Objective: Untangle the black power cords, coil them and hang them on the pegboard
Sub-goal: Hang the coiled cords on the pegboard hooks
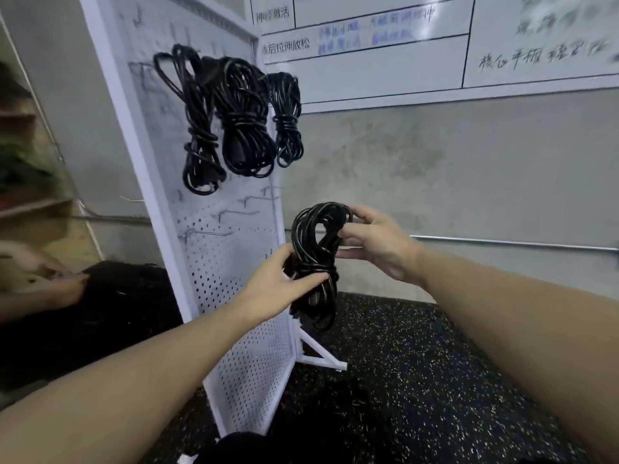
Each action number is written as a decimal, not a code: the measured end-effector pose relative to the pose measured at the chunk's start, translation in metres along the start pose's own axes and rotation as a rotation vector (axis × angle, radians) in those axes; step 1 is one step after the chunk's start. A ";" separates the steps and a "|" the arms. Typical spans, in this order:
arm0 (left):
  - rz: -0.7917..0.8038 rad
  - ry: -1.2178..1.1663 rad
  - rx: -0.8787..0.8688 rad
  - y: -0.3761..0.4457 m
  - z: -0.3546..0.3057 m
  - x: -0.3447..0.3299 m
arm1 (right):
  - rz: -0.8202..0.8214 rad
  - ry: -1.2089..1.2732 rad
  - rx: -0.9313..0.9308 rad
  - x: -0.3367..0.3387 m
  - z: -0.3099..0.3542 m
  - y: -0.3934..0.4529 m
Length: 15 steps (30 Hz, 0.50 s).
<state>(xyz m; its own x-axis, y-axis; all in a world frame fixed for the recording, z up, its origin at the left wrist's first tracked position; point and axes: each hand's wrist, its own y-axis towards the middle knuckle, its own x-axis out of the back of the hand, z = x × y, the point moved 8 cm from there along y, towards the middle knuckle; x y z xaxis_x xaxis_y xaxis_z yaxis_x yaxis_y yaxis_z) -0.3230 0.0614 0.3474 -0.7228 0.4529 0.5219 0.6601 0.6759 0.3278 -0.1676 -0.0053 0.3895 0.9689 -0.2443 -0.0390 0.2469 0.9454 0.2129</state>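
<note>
**Cord bundle ready for a peg**

Cords [234,118] already hang in three coils on the pegboard [231,262], up and left of both hands. Left hand [278,286] curls round the wrapped waist of the coiled cord [316,259]; right hand [375,242] pinches its top loop. Soft, floppy, probably light: best lifted by that loop.

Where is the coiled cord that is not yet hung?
In the head view, the coiled cord is centre frame, held between the left hand and right hand, just right of the pegboard, below three hung cords.
</note>
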 end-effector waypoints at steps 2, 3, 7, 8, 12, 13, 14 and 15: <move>-0.082 0.027 -0.020 -0.009 -0.010 0.015 | 0.026 0.010 0.038 -0.014 0.017 -0.003; -0.115 0.030 -0.019 -0.015 -0.014 0.021 | 0.033 0.007 0.050 -0.020 0.023 -0.004; -0.216 0.123 -0.029 -0.047 -0.022 0.037 | 0.068 -0.028 0.069 -0.047 0.028 -0.007; -0.247 0.141 -0.030 -0.052 -0.019 0.040 | 0.082 -0.033 0.072 -0.053 0.028 -0.007; -0.361 0.156 -0.012 -0.064 -0.010 0.059 | 0.109 -0.057 0.079 -0.078 0.031 0.002; -0.380 0.154 -0.011 -0.064 -0.008 0.064 | 0.108 -0.066 0.079 -0.083 0.032 0.006; -0.393 0.152 -0.010 -0.064 -0.007 0.068 | 0.109 -0.078 0.079 -0.088 0.032 0.010; -0.405 0.149 -0.011 -0.063 -0.005 0.072 | 0.113 -0.090 0.080 -0.092 0.033 0.015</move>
<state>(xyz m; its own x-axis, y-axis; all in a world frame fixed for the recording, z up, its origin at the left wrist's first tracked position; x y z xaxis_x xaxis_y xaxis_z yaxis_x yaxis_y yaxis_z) -0.4159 0.0483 0.3681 -0.8871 0.0634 0.4572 0.3321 0.7755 0.5369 -0.2538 0.0243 0.4282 0.9843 -0.1590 0.0760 0.1310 0.9486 0.2881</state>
